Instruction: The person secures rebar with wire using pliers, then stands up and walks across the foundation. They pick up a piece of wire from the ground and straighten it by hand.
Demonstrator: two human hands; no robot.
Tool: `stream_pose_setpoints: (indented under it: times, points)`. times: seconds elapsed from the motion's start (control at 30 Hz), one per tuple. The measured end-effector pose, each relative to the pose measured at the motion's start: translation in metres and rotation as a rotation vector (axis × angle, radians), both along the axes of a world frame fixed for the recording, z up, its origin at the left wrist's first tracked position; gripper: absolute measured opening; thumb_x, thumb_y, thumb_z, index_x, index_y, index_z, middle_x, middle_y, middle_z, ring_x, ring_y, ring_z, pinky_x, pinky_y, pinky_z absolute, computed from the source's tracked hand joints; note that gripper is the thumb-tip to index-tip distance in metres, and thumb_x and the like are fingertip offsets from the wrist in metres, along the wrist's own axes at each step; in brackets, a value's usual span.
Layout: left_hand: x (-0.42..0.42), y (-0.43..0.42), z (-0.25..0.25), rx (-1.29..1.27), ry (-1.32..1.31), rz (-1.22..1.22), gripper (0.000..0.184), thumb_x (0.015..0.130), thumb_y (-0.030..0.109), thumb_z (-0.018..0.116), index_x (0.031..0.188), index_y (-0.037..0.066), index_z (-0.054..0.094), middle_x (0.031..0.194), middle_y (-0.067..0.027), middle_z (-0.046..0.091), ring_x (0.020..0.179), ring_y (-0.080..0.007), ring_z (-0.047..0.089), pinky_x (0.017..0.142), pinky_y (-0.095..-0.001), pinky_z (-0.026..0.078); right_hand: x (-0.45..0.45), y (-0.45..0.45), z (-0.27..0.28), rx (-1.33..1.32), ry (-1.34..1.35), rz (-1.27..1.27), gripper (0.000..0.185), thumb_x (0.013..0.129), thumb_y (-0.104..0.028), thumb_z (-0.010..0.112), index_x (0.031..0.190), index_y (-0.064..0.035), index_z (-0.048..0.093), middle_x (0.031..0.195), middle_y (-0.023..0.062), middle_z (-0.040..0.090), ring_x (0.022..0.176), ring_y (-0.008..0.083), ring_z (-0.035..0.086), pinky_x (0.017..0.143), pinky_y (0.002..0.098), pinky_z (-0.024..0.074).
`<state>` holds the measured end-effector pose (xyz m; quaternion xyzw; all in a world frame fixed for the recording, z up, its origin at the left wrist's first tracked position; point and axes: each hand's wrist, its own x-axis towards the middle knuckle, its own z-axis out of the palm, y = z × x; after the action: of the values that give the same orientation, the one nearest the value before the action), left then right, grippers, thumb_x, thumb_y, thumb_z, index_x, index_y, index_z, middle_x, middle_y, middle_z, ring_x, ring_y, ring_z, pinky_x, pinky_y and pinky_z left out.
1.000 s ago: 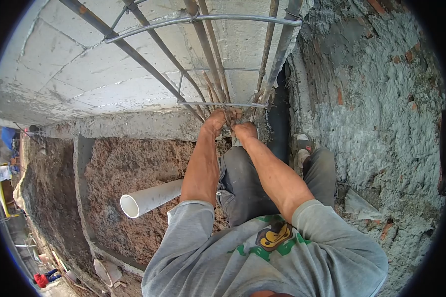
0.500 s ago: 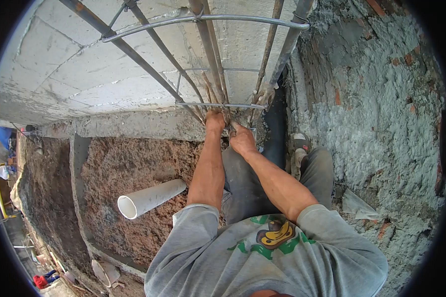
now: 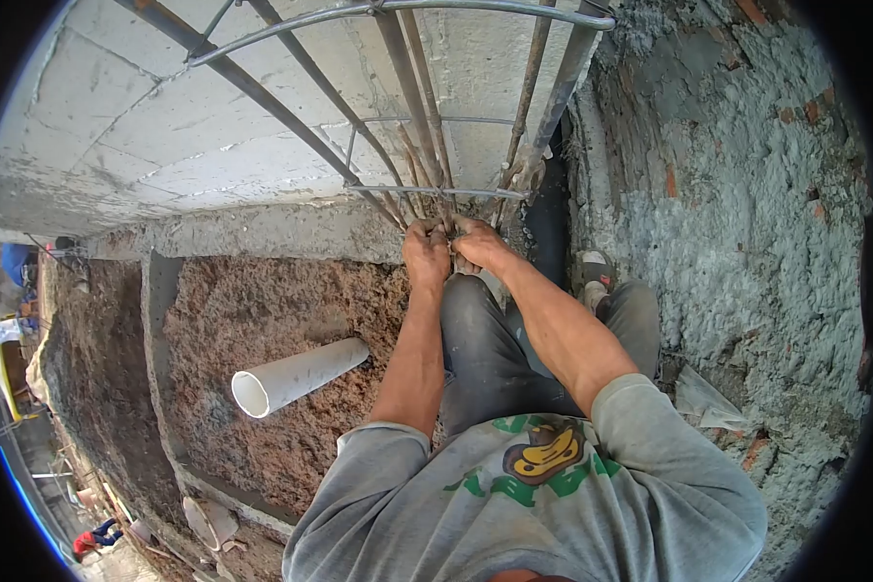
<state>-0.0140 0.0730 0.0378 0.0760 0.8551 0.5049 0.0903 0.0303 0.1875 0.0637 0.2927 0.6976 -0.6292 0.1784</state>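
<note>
A cage of steel rebar (image 3: 409, 92) stands against the pale block wall, its upright bars tied to bent steel stirrups (image 3: 436, 191). At the foot of the middle bars my left hand (image 3: 427, 254) is closed, fingers curled inward. My right hand (image 3: 482, 244) is closed beside it, thumb and fingertips almost meeting the left ones just below the lowest visible stirrup. Whatever lies between the fingers is too small or hidden to make out. Both hands are close against the lower ends of the bars.
A white plastic pipe (image 3: 301, 375) sticks up from the reddish soil (image 3: 262, 320) at left. The block wall (image 3: 252, 126) rises ahead, rough mortared masonry (image 3: 737, 223) at right. A dark pipe-like strip (image 3: 550, 209) runs beside my knee. Far left, a person in red (image 3: 92, 538) is visible.
My right hand has turned and moved up to the bar bases, its index finger no longer extended. My left hand has shifted slightly down and right, closer to it. The view has tilted slightly.
</note>
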Motion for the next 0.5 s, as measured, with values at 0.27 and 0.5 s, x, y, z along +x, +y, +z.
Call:
stream_pose_setpoints:
  times: [0.27, 0.5]
  points:
    - [0.019, -0.011, -0.001, -0.142, 0.279, -0.016, 0.019, 0.078, 0.013, 0.07, 0.094, 0.002, 0.069, 0.096, -0.0157, 0.059, 0.09, -0.0339, 0.059, 0.079, -0.0423, 0.047, 0.001, 0.0, -0.008, 0.25, 0.048, 0.104, 0.06, 0.083, -0.014, 0.05, 0.142, -0.0093, 0.039, 0.093, 0.0213, 0.067, 0.074, 0.0316, 0.067, 0.07, 0.0395, 0.0534]
    - [0.015, -0.025, -0.014, -0.067, 0.071, -0.115, 0.027, 0.082, 0.014, 0.067, 0.107, 0.004, 0.069, 0.102, -0.018, 0.066, 0.096, -0.0279, 0.063, 0.083, -0.0353, 0.048, 0.036, -0.031, -0.023, 0.598, 0.173, -0.205, 0.028, 0.085, -0.018, 0.055, 0.108, -0.0019, 0.053, 0.093, 0.0248, 0.065, 0.089, 0.0428, 0.062, 0.081, 0.0499, 0.0476]
